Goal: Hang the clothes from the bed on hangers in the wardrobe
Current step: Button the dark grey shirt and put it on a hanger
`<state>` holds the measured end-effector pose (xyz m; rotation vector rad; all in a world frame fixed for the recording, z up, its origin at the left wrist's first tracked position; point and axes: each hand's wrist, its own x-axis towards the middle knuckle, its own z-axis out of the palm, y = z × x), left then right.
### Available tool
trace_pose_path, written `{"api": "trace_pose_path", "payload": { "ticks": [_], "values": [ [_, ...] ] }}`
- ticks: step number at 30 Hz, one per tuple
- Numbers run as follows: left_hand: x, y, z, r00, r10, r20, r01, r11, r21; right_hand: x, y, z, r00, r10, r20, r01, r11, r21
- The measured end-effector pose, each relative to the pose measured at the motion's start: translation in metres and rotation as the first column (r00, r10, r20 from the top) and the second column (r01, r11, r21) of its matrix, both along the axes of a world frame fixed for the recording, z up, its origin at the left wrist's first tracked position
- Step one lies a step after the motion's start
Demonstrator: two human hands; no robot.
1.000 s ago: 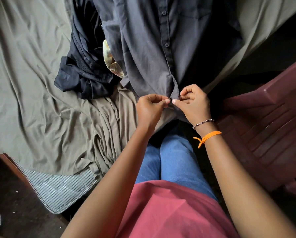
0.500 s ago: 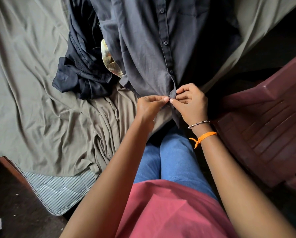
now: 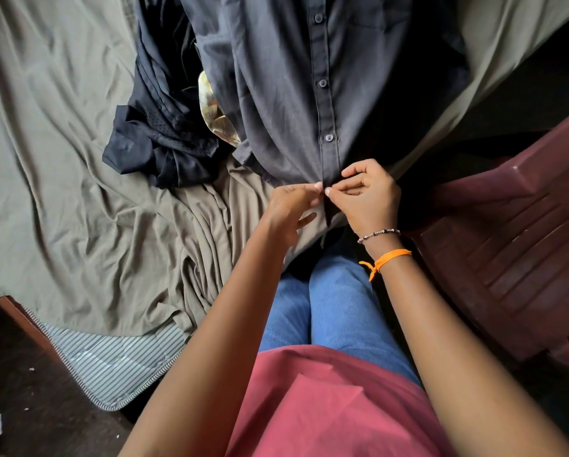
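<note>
Grey shirt (image 3: pixel 286 94): buttoned shirt lying front-up on the bed, its lower end hanging over the near edge towards your legs; three buttons show fastened along the placket.
Your left hand (image 3: pixel 288 209): thumb and forefinger pinch the placket's left edge near the hem; the other fingers hang loosely curled.
Your right hand (image 3: pixel 367 196): fingers curled, thumb and forefinger pinching the placket's right edge, fingertips almost meeting those of the left hand.
Button at the pinch: hidden by your fingers; cannot tell whether it is fastened.
Black garment (image 3: pixel 157 133): crumpled heap just left of the shirt, touching it.
Yellowish cloth (image 3: pixel 212 115): wedged between the shirt and the black garment.
Olive bedsheet (image 3: pixel 62 166): wrinkled, under all the clothes.
Striped mattress (image 3: pixel 111 367): corner exposed at lower left.
Maroon plastic chair (image 3: pixel 507 242): beside your right arm.
Right wrist: bead bracelet (image 3: pixel 379 234) and orange thread (image 3: pixel 387 258).
</note>
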<state>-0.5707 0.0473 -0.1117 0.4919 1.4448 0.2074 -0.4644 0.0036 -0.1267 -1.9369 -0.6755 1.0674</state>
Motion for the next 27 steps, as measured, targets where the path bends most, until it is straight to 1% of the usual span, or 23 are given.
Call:
{"api": "trace_pose_path", "payload": {
  "ticks": [4,7,10,18,24,25,27],
  "values": [
    [0.002,0.002,0.004,1.000,0.023,0.007,-0.022,0.999,-0.031,-0.005,0.001,-0.001,0.997,0.023,0.079,-0.026,0.999,0.041],
    [0.004,0.001,0.003,1.000,-0.001,-0.014,0.001,1.000,0.008,-0.005,0.000,-0.002,0.994,0.051,0.100,-0.057,0.997,0.056],
    [0.006,0.001,0.000,0.997,0.058,-0.047,-0.058,0.998,-0.005,-0.004,-0.001,-0.004,0.995,0.069,0.077,-0.072,0.997,0.041],
    [0.006,0.005,-0.005,0.993,0.115,-0.029,-0.117,0.989,-0.087,-0.001,-0.003,-0.009,0.996,0.088,0.013,-0.088,0.996,0.033],
    [0.006,0.002,-0.009,0.992,0.129,0.000,-0.129,0.991,-0.040,0.003,-0.003,-0.011,0.996,0.064,-0.057,-0.063,0.998,0.014],
    [0.006,0.000,-0.010,0.993,0.116,-0.004,-0.116,0.993,-0.018,0.003,-0.003,-0.012,0.997,0.072,-0.040,-0.071,0.997,0.002],
    [0.006,-0.004,-0.012,0.995,0.099,-0.013,-0.099,0.995,0.031,0.002,-0.001,-0.012,0.992,0.110,0.058,-0.108,0.994,-0.027]
  ]
}}
